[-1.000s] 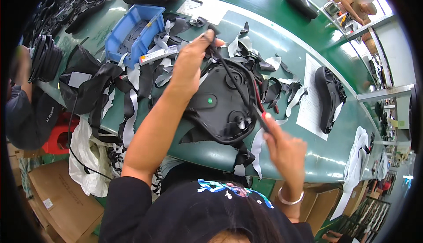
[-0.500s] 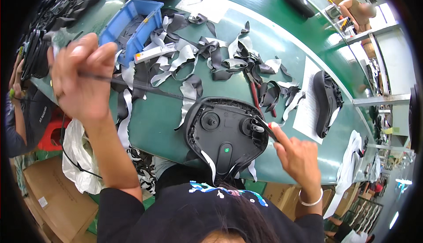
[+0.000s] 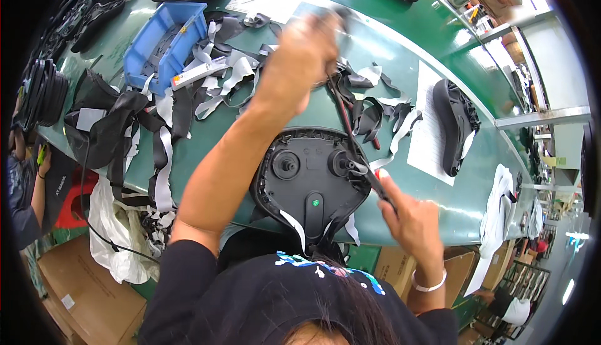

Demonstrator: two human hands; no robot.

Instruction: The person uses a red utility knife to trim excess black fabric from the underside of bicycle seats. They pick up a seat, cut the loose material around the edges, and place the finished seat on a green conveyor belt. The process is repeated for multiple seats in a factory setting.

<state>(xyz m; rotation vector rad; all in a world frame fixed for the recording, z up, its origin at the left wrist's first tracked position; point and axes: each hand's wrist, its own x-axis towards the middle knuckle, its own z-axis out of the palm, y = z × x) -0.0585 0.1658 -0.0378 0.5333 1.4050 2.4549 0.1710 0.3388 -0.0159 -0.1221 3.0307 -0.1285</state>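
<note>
In front of me on the green table lies a rounded black plastic shell (image 3: 307, 176), saddle-like, with two round knobs inside and pale strip ends hanging from its near edge. My left hand (image 3: 307, 54), blurred by motion, is raised beyond it and closed on a thin dark strip (image 3: 343, 110), which runs taut to the shell's right side. My right hand (image 3: 410, 220) is closed around a slim black-handled tool (image 3: 383, 191) with a bit of red by the thumb. The tool lies across the shell's right rim; its exact tip cannot be made out.
A blue bin (image 3: 166, 44) stands at the left amid black and white fabric scraps (image 3: 238, 72). Red-handled pliers (image 3: 345, 119) lie beyond the shell. Another black saddle-like part (image 3: 456, 129) rests on a paper sheet (image 3: 426, 151) at right. Other people are at far left and far right.
My left hand has swept from the far left to the far middle, swinging the dark strip with it. My right hand stays at the shell's right rim with the tool.
</note>
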